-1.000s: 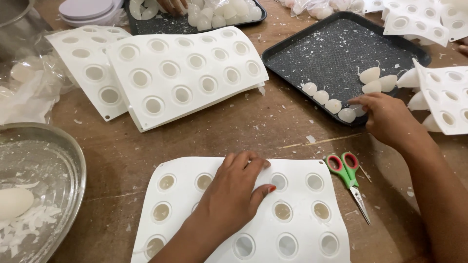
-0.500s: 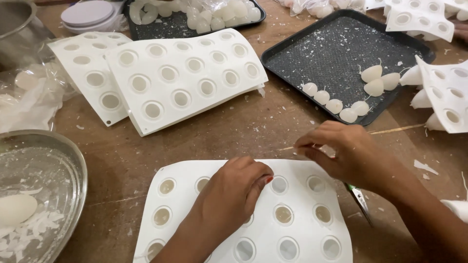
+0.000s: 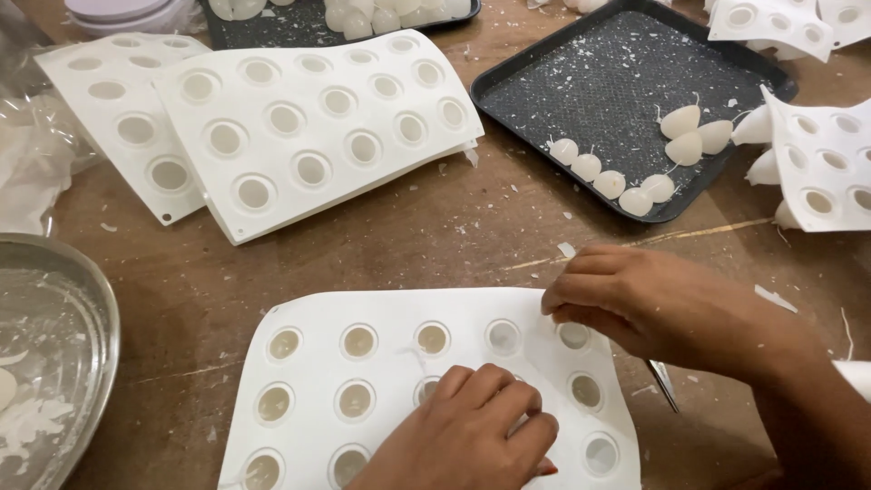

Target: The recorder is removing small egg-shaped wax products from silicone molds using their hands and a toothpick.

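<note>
White mould lies under both hands: left fingers curled, right fingers pinched.

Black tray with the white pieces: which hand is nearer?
Right. The right hand is just below the black tray; the left hand rests lower, on the white mould.

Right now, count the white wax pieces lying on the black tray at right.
8 wax pieces. Five lie in a diagonal row along the near edge of the black tray; three cluster farther back, toward its right. The white mould overlapping that side may hide more.
</note>
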